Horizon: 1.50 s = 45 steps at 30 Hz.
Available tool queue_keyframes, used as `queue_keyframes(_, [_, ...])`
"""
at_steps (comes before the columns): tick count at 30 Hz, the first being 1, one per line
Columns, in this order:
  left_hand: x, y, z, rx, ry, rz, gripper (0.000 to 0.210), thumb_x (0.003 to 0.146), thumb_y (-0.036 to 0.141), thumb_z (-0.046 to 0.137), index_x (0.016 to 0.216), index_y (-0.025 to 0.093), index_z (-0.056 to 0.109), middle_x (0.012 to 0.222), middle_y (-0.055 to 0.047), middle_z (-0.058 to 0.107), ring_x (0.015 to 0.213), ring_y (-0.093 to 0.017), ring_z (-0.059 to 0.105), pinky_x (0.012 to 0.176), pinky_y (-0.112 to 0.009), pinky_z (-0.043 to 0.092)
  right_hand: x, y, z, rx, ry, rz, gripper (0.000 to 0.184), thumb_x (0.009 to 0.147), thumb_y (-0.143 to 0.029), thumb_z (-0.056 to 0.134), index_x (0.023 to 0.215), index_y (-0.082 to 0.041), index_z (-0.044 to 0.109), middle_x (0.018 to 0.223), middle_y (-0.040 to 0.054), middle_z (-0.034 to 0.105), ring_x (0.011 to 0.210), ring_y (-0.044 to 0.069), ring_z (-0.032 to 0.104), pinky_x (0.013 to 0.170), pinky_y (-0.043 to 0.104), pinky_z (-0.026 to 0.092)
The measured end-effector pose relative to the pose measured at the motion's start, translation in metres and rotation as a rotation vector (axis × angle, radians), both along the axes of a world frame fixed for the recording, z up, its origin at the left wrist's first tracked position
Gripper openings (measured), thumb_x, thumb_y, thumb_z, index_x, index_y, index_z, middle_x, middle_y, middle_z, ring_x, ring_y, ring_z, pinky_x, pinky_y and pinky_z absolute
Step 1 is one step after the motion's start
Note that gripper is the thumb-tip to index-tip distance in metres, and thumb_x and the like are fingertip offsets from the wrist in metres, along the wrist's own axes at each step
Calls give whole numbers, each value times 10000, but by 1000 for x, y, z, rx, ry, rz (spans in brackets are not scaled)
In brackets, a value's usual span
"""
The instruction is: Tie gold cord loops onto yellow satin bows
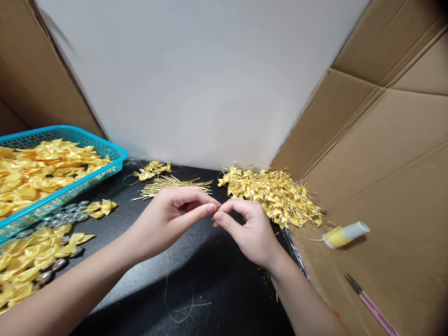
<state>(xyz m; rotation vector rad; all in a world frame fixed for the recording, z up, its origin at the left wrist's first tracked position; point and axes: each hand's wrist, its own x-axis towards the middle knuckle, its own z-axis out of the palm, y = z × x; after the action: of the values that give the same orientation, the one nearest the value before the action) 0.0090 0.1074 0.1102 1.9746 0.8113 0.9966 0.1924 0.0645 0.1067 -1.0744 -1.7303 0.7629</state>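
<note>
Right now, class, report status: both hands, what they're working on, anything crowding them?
Left hand and right hand: fingertips pinched together over black tabletop, grip contents too small to tell. Thin gold thread trails below. Heap of yellow ribbon bows just behind right hand.

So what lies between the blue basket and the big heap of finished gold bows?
In the head view, between the blue basket and the heap lie a few looped bows and a bundle of gold cord pieces.
</note>
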Motion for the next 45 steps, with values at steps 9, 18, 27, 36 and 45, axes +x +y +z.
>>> queue_keyframes(9, [-2,0,1,79,61,-5,185,894,311,625,809,213,756,749,0,741,659,-136,634,559,-216,457,1,1,-2,-35,8,20,181,864,-200,642,686,-183,669,686,-17,686,669,109,634,682,229,484])
queue_keyframes(18, [-3,0,1,72,47,-3,172,891,309,636,804,218,753,752,10,745,654,-130,634,549,-208,450,1,1,-1,-31,14,23,180,862,-197,638,684,-181,659,675,-20,673,663,106,622,671,225,477])
queue_keyframes(27, [-2,0,-1,60,57,0,170,891,317,635,816,228,760,753,12,745,665,-132,638,546,-208,445,1,2,-1,-22,-3,-4,179,858,-217,646,682,-182,655,666,-26,662,651,104,609,665,228,468])
queue_keyframes(36, [-1,0,1,41,42,1,182,883,328,639,799,223,761,750,4,748,647,-137,632,540,-212,448,0,0,-2,-19,-9,-19,184,860,-235,643,683,-188,651,670,-23,666,653,110,616,662,237,472])
queue_keyframes(45, [-1,1,1,44,66,13,218,878,356,636,801,198,765,734,-24,736,634,-147,630,547,-229,475,-1,1,-3,11,-28,-34,178,856,-234,651,684,-187,645,662,-29,655,641,103,609,651,230,468])
